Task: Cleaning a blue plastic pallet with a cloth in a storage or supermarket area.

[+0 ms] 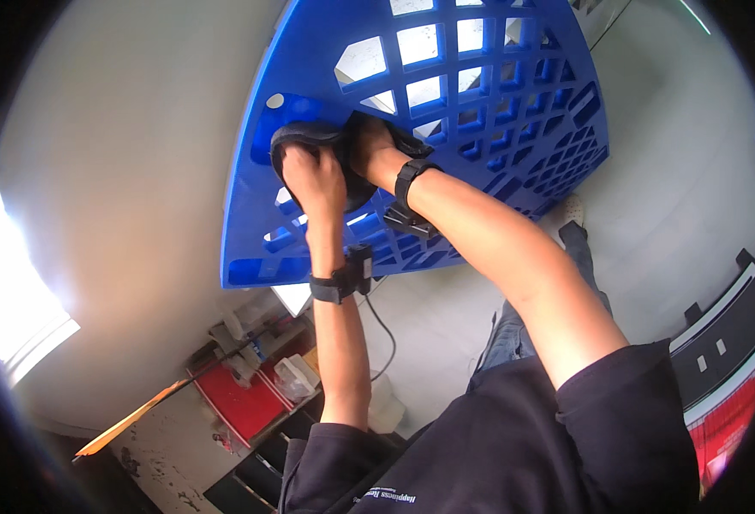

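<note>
My left hand [313, 177] is closed on the edge of a dark fabric item [359, 186], bent into a curved, cap-like shape; its exact kind is unclear. Beside it, my right hand [374, 148] reaches into the folds of the same cloth, with the fingers mostly hidden. Both hands are in front of the blue plastic pallet [332, 70], a lattice panel with square and diamond openings. Each wrist wears a black strap; a small device with a cable [387, 331] sits at the left one, and a dark device [409, 221] hangs under the right one.
A pale wall [139, 160] rises on the left, with a bright window [17, 276]. Lower left are a red-topped surface [242, 405] with plastic containers [295, 379] and an orange-ended pole [133, 417]. A black panel [724, 347] stands at right. My shoe [574, 209] is on the floor.
</note>
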`<state>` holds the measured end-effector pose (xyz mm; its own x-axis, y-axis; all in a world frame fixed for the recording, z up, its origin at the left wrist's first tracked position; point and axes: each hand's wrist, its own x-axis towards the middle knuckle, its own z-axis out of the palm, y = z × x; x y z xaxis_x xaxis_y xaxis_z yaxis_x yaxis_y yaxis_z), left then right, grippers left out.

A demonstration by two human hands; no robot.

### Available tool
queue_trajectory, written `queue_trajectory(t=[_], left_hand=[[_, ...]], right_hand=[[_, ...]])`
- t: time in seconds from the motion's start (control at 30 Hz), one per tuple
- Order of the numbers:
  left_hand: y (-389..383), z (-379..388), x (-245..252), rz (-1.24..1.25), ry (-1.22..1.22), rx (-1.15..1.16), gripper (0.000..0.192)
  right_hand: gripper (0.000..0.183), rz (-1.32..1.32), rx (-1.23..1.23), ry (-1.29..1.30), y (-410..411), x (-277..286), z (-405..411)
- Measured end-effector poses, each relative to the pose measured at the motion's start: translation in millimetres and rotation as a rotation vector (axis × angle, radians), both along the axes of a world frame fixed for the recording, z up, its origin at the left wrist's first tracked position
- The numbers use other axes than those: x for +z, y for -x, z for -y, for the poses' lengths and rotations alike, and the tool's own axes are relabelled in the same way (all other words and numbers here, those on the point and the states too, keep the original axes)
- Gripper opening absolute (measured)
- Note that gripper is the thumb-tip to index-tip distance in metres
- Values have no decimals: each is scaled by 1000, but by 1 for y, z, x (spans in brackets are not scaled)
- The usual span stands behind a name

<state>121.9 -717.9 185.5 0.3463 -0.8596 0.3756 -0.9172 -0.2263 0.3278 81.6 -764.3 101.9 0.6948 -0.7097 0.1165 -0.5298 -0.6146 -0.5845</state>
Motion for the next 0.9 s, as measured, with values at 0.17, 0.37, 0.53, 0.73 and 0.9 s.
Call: queue_trajectory(t=[0.17,0.37,0.53,0.73,0.9], left_hand=[[-6,10,5,51,-115,97,13],[-10,9,-8,98,-174,166,16],[-18,8,0,93,-152,143,16],[-1,19,0,85,-158,159,20],[-21,-8,4,-77,-136,141,29]], right_hand=[[24,183,-90,-298,-4,-12,1],[22,340,-173,-514,0,-15,-2],[24,102,-29,-457,-10,-6,1],[26,-76,259,17,6,-15,16],[21,104,188,-226,41,31,-20]])
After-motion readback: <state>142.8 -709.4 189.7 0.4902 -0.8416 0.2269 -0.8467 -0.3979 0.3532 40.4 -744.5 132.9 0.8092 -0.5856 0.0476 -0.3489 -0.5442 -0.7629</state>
